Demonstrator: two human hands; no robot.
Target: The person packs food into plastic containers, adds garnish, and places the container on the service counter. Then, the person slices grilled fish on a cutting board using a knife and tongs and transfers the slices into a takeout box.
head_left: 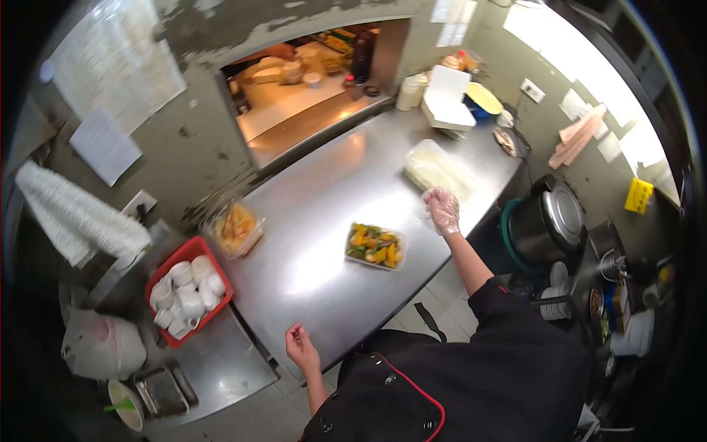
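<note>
My right hand [443, 212], in a clear plastic glove, is over the steel table [309, 191] at the near edge of a clear plastic tub [440, 171] with pale contents. Its fingers are curled together, and whatever they may hold is hidden. A clear container of chopped green and orange vegetables [375, 247] sits to the left of that hand. Bare and loosely bent, my left hand [302, 349] hovers by the table's front edge, with nothing visible in it. Farther back on the left is another clear container [234, 228] with orange-yellow food.
A red bin [193, 291] of white cups stands left, near a plastic bag [103, 345]. White takeaway boxes [448, 99] and squeeze bottles [407, 92] line the back right corner. A large dark pot [549, 221] stands on the right. The serving window [309, 81] opens behind the table.
</note>
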